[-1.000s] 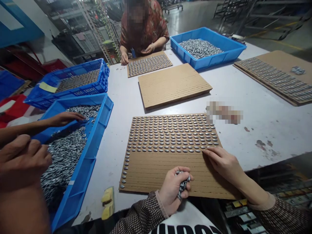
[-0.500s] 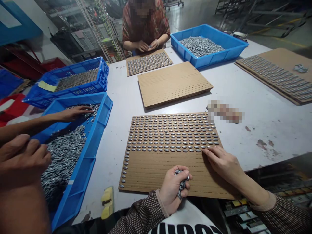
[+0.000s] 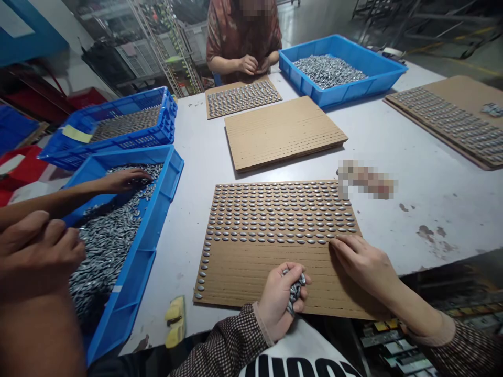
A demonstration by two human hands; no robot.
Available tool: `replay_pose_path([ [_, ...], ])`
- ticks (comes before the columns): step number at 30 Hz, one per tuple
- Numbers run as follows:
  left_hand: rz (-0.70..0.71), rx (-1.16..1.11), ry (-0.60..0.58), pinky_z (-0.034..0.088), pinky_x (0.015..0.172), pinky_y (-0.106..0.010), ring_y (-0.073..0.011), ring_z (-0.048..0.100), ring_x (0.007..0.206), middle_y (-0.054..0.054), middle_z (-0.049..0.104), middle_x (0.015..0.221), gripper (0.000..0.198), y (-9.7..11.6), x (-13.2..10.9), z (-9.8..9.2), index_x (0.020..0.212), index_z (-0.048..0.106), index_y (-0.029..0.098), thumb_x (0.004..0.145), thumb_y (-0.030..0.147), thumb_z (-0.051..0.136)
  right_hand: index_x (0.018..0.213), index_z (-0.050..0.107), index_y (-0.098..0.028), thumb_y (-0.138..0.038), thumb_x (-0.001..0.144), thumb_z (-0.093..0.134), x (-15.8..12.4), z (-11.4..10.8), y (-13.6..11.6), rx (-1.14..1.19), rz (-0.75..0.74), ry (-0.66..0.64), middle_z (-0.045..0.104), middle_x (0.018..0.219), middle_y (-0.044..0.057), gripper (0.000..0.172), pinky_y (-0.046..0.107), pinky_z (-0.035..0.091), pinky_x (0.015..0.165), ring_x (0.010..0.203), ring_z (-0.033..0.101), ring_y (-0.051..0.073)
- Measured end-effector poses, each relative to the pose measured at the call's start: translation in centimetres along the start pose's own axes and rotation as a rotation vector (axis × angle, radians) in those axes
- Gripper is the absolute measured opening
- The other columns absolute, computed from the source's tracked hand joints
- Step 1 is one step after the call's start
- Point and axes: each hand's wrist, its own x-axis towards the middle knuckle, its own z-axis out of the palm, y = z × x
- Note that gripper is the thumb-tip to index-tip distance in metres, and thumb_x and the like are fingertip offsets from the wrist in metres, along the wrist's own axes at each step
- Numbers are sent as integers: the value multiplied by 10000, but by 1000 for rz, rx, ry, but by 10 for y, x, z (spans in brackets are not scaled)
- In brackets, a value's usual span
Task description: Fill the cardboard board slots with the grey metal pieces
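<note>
A brown cardboard sheet point(image 3: 251, 272) lies in front of me, its far part covered in rows of small grey pointed-oval pieces point(image 3: 275, 212) with a metallic sheen. More of these pieces run down its left edge. My left hand point(image 3: 277, 298) is curled over the sheet's near edge, closed round a handful of loose grey pieces point(image 3: 295, 293). At the right end of the nearest full row, my right hand point(image 3: 359, 259) touches the sheet with thumb and fingers pinched together. Whatever lies under those fingertips is hidden.
At left, another person's arm point(image 3: 90, 189) reaches into a blue tray point(image 3: 151, 256) of loose pieces; a blurred fist is nearer. Stacked cardboard point(image 3: 283, 131) lies beyond my sheet. Across the table, a person point(image 3: 243, 42) works beside another blue tray point(image 3: 346, 97). A yellow object point(image 3: 175, 319) lies near the edge.
The view has shifted slightly. My right hand stays pinched at the row's end and my left keeps its handful. The person opposite has drawn their hands together, a little to the right.
</note>
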Motion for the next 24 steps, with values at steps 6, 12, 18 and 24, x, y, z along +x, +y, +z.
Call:
replay_pose_path([
  [6, 68, 8, 63, 238, 343, -136, -59, 493, 491, -17, 581, 733, 248, -3, 3, 3, 939, 552, 152, 837, 378, 566, 1175, 582, -212, -270, 949, 493, 7, -22, -49, 591, 115, -112, 620, 998, 79, 250, 290, 504, 747, 908, 604, 187],
  [12, 121, 52, 66, 263, 325, -135, -68, 486, 479, -4, 556, 659, 236, -9, 4, 6, 882, 568, 144, 852, 377, 543, 1101, 629, -255, -282, 953, 476, 23, -29, -69, 795, 167, -336, 564, 847, 34, 214, 279, 478, 662, 774, 577, 161],
  [18, 22, -9, 41, 231, 312, -132, -62, 483, 467, -13, 562, 682, 185, 1, 5, 3, 861, 577, 138, 842, 318, 539, 934, 666, -221, -346, 914, 546, 19, -32, -59, 1143, 407, -304, 643, 824, 24, 174, 260, 492, 683, 761, 611, 151],
  [24, -17, -196, 1, 226, 314, -126, -84, 554, 535, -48, 600, 769, 185, 28, -4, -1, 826, 554, 150, 871, 319, 495, 931, 678, -187, -444, 768, 713, -11, -21, -15, 1208, 814, -128, 708, 873, 65, 307, 273, 537, 690, 794, 662, 199],
])
